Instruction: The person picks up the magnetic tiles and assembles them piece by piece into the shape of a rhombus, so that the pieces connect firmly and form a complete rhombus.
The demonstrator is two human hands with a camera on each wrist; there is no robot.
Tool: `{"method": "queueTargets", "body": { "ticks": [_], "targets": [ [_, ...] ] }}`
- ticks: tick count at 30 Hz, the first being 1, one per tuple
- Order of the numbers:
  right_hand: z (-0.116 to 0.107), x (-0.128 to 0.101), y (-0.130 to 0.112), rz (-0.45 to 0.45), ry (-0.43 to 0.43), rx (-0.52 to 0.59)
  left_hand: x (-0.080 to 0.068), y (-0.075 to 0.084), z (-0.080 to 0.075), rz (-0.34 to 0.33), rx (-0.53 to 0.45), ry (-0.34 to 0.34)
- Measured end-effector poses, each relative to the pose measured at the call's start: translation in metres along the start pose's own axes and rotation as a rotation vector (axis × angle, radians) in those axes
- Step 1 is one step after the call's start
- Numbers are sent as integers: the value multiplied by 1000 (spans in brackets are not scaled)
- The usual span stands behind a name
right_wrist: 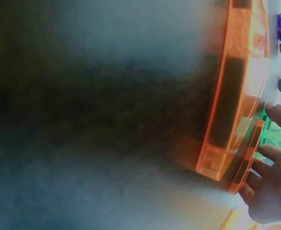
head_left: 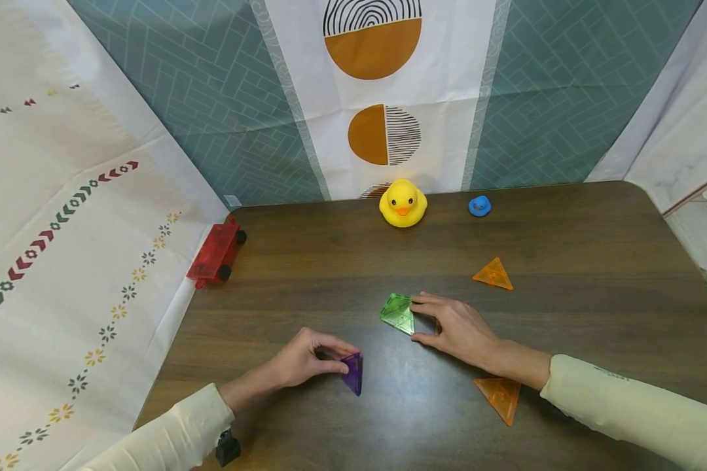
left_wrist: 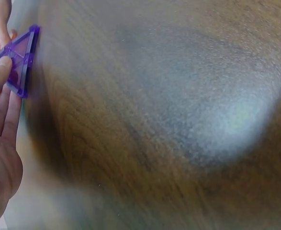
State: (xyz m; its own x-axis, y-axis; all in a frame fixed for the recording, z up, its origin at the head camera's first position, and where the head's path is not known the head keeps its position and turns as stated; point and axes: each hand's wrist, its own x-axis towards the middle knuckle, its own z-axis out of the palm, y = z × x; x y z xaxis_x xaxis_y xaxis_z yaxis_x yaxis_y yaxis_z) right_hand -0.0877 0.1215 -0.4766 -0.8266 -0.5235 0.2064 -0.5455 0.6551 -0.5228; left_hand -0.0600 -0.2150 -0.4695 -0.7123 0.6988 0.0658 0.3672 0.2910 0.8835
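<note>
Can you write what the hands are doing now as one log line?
left hand: pinches purple triangle | right hand: holds green triangle | table: two orange triangles lie untouched

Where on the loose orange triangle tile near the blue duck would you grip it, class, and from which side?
Judging by its pose, the orange triangle tile lies flat on the table, so its faces give no hold. Pinch two of its thin edges near a corner, coming from above on the near side, where the right hand is closest and nothing blocks it.
</note>
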Motion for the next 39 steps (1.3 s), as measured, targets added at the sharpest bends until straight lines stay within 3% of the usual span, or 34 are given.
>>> {"method": "queueTargets", "body": {
  "ticks": [6,11,16,21,31,39],
  "targets": [
    [0,0,0,3,-2,-2,3,23,-5,-49,-69,-15],
    [1,0,0,6,-2,-9,6,25,-6,-68,-105,-41],
    [1,-1,1,9,-4,-13,8,17,-7,-117,-97,-38],
    [1,-1,1,6,0,-11,14,10,-10,-82,-89,-15],
    [1,-1,0,-1,4,-11,34,15,-12,26,-39,68],
    [1,0,1,-4,1,-12,52,17,-5,48,25,120]
  ]
}}
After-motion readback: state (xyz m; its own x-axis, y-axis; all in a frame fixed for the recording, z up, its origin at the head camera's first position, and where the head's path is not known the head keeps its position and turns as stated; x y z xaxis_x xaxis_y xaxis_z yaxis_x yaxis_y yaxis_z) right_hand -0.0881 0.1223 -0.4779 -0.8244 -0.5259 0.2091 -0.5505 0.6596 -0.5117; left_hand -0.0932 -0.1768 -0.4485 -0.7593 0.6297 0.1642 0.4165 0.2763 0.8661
